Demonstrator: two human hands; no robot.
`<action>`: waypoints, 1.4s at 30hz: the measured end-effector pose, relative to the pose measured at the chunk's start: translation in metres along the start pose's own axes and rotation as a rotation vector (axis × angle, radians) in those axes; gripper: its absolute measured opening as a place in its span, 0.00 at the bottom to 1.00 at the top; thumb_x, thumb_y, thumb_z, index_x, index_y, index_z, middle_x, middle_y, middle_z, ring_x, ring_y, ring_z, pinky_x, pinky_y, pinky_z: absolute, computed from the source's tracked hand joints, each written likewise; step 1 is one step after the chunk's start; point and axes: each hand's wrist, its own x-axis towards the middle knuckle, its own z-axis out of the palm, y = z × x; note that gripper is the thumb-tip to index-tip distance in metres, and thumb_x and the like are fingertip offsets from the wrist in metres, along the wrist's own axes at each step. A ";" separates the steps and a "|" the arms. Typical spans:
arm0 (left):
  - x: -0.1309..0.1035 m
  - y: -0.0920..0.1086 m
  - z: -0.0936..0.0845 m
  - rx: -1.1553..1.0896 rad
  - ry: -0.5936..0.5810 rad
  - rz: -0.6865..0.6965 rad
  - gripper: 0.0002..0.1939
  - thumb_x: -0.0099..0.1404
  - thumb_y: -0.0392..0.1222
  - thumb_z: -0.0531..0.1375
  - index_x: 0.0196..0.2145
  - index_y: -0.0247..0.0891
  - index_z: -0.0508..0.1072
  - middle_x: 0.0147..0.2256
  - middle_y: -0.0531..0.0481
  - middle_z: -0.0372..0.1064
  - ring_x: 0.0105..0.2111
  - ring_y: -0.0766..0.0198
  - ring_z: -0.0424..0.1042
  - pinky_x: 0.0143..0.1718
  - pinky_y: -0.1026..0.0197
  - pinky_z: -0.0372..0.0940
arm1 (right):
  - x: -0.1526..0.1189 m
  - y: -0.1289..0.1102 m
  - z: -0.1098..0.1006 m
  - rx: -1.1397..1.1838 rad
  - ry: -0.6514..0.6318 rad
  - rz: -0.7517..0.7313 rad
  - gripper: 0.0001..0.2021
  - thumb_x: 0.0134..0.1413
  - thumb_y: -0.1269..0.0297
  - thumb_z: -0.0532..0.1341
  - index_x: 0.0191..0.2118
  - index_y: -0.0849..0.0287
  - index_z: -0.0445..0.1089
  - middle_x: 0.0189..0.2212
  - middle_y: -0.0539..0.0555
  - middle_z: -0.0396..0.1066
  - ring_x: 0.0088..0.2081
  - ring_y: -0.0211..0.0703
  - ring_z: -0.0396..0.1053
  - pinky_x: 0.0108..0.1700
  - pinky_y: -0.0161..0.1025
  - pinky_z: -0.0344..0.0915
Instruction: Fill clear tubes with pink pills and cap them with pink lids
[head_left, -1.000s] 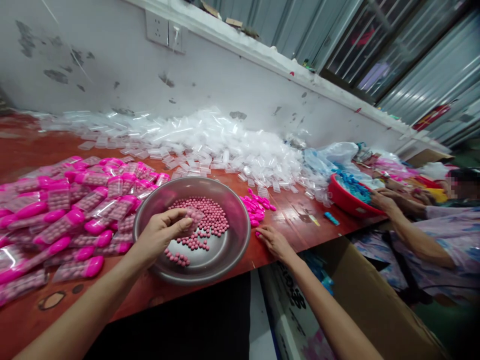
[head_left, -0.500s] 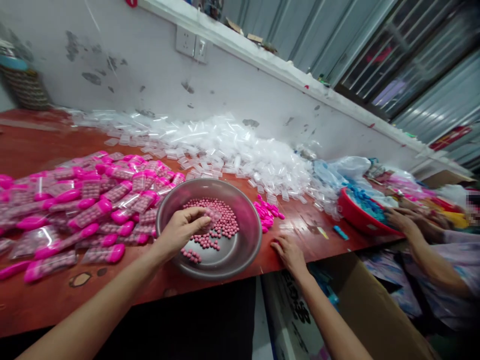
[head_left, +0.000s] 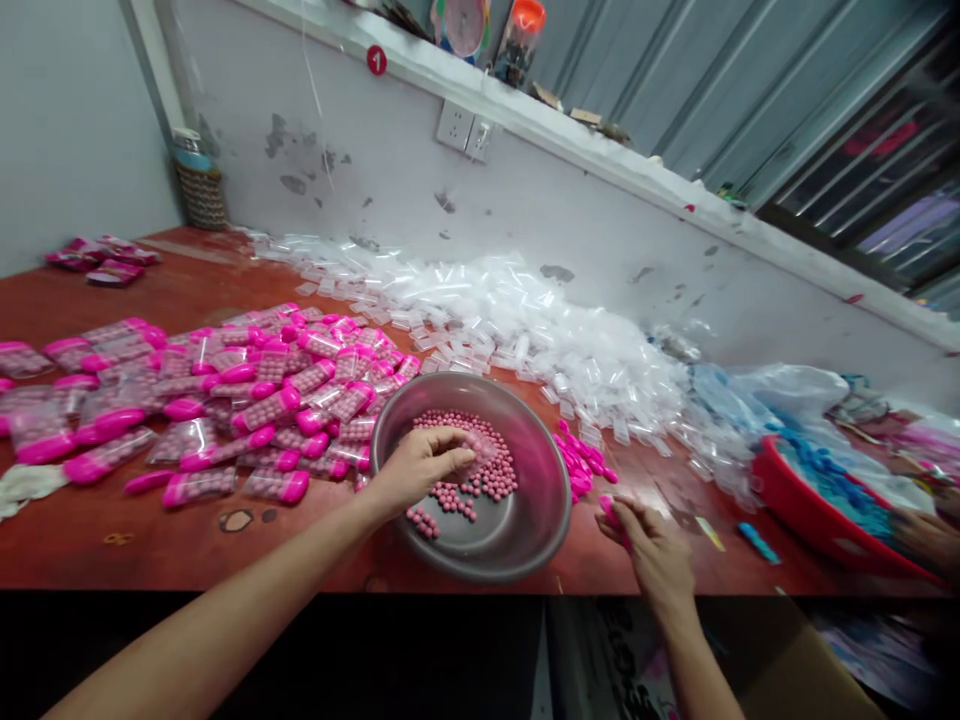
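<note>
In the head view, with clock directions taken from the metal bowl (head_left: 553,520), a clear container with pink beads inside (head_left: 475,449) is gripped between the thumb and fingers of the left hand (head_left: 420,468), held over the bowl. Loose pink beads (head_left: 495,478) are gathered on the bowl's floor, partly hidden by that hand. At four o'clock, just outside the rim, a bright pink piece (head_left: 608,511) is pinched by the fingers of the right hand (head_left: 660,550). More pink pieces (head_left: 581,462) are heaped at three o'clock, close beside the bowl.

From nine to ten o'clock, the bench (head_left: 337,550) is covered by a pile of filled packs with pink ends (head_left: 277,405). At twelve to two o'clock, empty clear containers (head_left: 510,300) are banked against the wall (head_left: 637,220). Well apart at three o'clock, a red basin (head_left: 806,518) is filled with blue pieces (head_left: 832,480), and its far side is reached by another person's hand (head_left: 926,538). A single blue piece (head_left: 759,543) is seen nearer, on the bench.
</note>
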 end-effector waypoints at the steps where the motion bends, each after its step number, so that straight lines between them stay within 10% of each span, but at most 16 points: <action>1: 0.000 0.000 0.000 0.028 -0.018 0.013 0.11 0.55 0.43 0.60 0.32 0.33 0.72 0.28 0.50 0.67 0.27 0.67 0.65 0.32 0.64 0.62 | -0.003 -0.025 0.005 0.150 0.013 0.031 0.16 0.50 0.52 0.55 0.40 0.57 0.67 0.31 0.54 0.71 0.29 0.44 0.71 0.32 0.44 0.69; 5: -0.001 0.000 0.000 0.131 -0.055 0.084 0.09 0.57 0.41 0.58 0.33 0.33 0.72 0.26 0.52 0.65 0.26 0.68 0.63 0.29 0.66 0.59 | -0.012 -0.125 0.036 0.325 -0.029 -0.095 0.14 0.48 0.56 0.59 0.39 0.58 0.69 0.34 0.54 0.72 0.36 0.43 0.70 0.38 0.41 0.69; 9: -0.003 -0.002 -0.001 0.209 -0.033 0.136 0.10 0.57 0.40 0.57 0.35 0.33 0.73 0.28 0.50 0.66 0.28 0.67 0.64 0.31 0.66 0.60 | -0.019 -0.170 0.074 0.413 -0.144 -0.281 0.12 0.51 0.61 0.58 0.42 0.56 0.68 0.38 0.53 0.71 0.41 0.41 0.68 0.44 0.40 0.65; 14: -0.005 -0.002 -0.002 0.259 0.035 0.203 0.12 0.58 0.38 0.56 0.38 0.34 0.74 0.32 0.49 0.70 0.33 0.63 0.68 0.34 0.66 0.61 | -0.023 -0.162 0.096 0.385 -0.243 -0.323 0.12 0.53 0.63 0.57 0.44 0.56 0.67 0.40 0.54 0.70 0.43 0.42 0.67 0.46 0.42 0.64; 30: -0.018 0.002 0.004 0.455 0.071 0.229 0.11 0.59 0.39 0.55 0.31 0.34 0.77 0.29 0.48 0.74 0.30 0.60 0.73 0.31 0.63 0.66 | -0.017 -0.155 0.072 0.005 -0.511 -0.912 0.22 0.55 0.74 0.53 0.56 0.55 0.56 0.38 0.57 0.65 0.40 0.41 0.65 0.39 0.37 0.65; 35: -0.012 -0.001 0.002 0.375 0.069 0.192 0.11 0.57 0.40 0.57 0.33 0.34 0.77 0.31 0.47 0.75 0.32 0.59 0.72 0.33 0.63 0.65 | -0.014 -0.157 0.069 0.103 -0.525 -0.752 0.19 0.55 0.70 0.54 0.53 0.53 0.62 0.39 0.56 0.67 0.41 0.42 0.66 0.42 0.39 0.64; 42: -0.003 0.004 0.002 -0.064 0.048 0.026 0.17 0.53 0.43 0.60 0.39 0.31 0.75 0.29 0.46 0.73 0.30 0.61 0.71 0.32 0.62 0.65 | -0.026 -0.140 0.066 0.898 -0.587 -0.002 0.18 0.50 0.60 0.61 0.49 0.51 0.66 0.47 0.56 0.67 0.43 0.47 0.68 0.44 0.46 0.66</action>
